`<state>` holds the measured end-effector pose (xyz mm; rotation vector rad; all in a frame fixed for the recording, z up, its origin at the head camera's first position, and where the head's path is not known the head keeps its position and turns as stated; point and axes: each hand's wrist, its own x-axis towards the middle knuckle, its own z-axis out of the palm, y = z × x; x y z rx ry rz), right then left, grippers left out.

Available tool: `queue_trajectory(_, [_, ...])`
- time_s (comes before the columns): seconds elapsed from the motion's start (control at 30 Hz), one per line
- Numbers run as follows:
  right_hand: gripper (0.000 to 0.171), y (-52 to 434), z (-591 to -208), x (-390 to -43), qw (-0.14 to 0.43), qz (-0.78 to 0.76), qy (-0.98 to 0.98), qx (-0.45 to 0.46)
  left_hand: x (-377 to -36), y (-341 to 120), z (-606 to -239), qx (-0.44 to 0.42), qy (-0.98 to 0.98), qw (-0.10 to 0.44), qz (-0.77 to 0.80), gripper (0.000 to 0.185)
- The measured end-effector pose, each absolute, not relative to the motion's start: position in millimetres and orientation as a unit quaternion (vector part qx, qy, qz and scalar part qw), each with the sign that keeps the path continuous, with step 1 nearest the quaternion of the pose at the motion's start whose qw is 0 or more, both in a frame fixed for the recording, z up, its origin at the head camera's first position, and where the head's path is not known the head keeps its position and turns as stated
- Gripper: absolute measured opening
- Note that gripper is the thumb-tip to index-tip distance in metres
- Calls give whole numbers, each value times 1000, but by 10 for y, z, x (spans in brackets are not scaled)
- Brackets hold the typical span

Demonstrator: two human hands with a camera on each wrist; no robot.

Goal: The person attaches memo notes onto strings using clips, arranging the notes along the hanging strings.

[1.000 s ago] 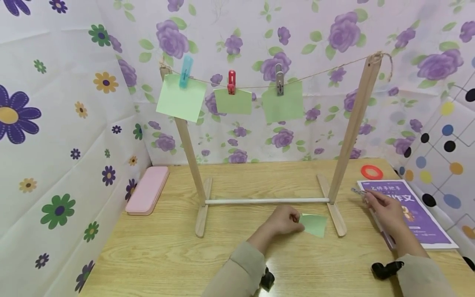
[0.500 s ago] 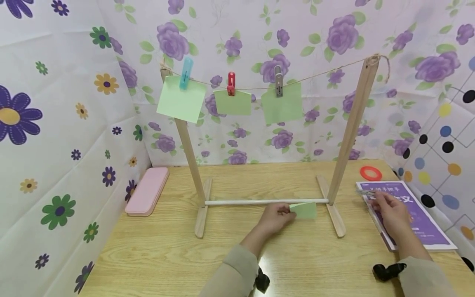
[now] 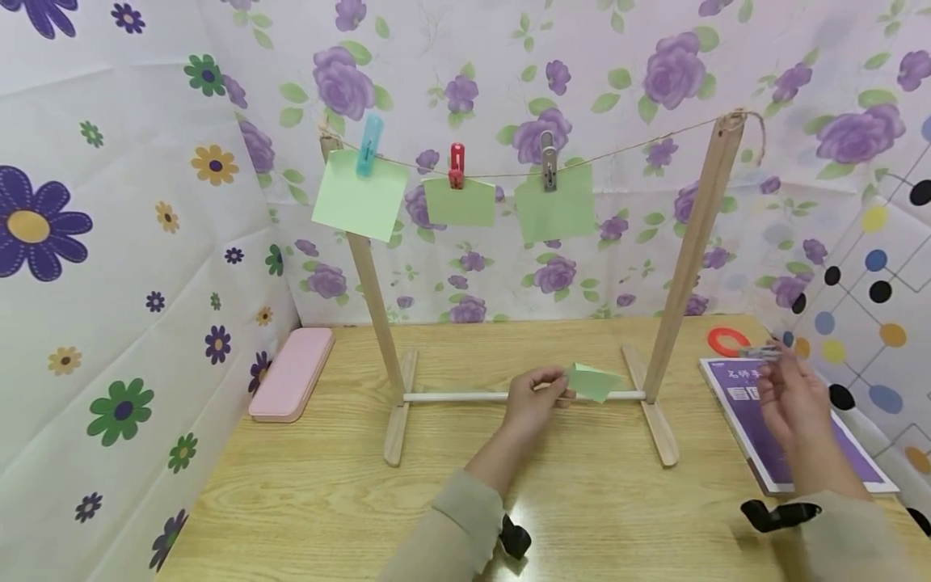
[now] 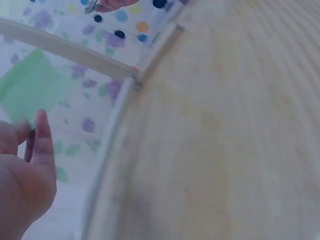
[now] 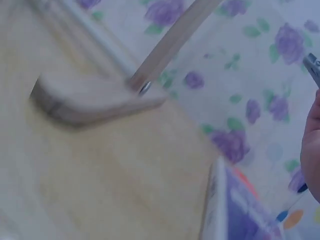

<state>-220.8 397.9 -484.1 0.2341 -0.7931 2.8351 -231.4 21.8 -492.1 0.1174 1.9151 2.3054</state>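
My left hand (image 3: pixel 534 398) pinches a green paper note (image 3: pixel 592 382) by its left edge, held up in front of the white crossbar (image 3: pixel 451 397). In the left wrist view the same note (image 4: pixel 35 85) stands above the thumb and fingertips. Over the purple book my right hand (image 3: pixel 796 396) grips a grey clothespin (image 3: pixel 760 352), whose tip also shows in the right wrist view. Three green notes hang from the string (image 3: pixel 625 150) above, under a blue clothespin (image 3: pixel 369 145), a red clothespin (image 3: pixel 457 166) and a grey hanging clothespin (image 3: pixel 549 162).
Two wooden posts (image 3: pixel 687 259) on flat feet carry the string. A purple book (image 3: pixel 742 420) lies at the right, with a red ring (image 3: pixel 720 340) behind it. A pink case (image 3: pixel 292 374) sits at the left. Floral cloth (image 3: pixel 465 275) hangs behind the table.
My left hand has lifted the green note off the table, up and slightly left. My right hand has risen and moved right with the grey clothespin.
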Motion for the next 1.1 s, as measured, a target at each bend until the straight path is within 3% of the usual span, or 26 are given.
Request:
queue_trajectory(0.17, [31, 3916, -4414, -2218, 63, 964, -223, 128, -2306, 278, -4558, 43, 586, 56, 807, 16])
queue_trajectory(0.47, [36, 3756, -3660, -2151, 89, 921, -305, 224, -2200, 350, -3989, 69, 538, 37, 839, 19])
queue_trajectory(0.83, [37, 3426, -2535, -1951, 215, 810, -447, 313, -2103, 478, -3598, 116, 490, -6, 864, 18])
queue_trajectory(1.03, [31, 3243, -1990, -1949, 233, 758, -483, 370, -2041, 469, -3431, 134, 482, -17, 866, 18])
queue_trajectory(1.1, [28, 3159, -1824, -1941, 265, 725, -518, 369, -2023, 462, -3377, 137, 478, -19, 867, 19])
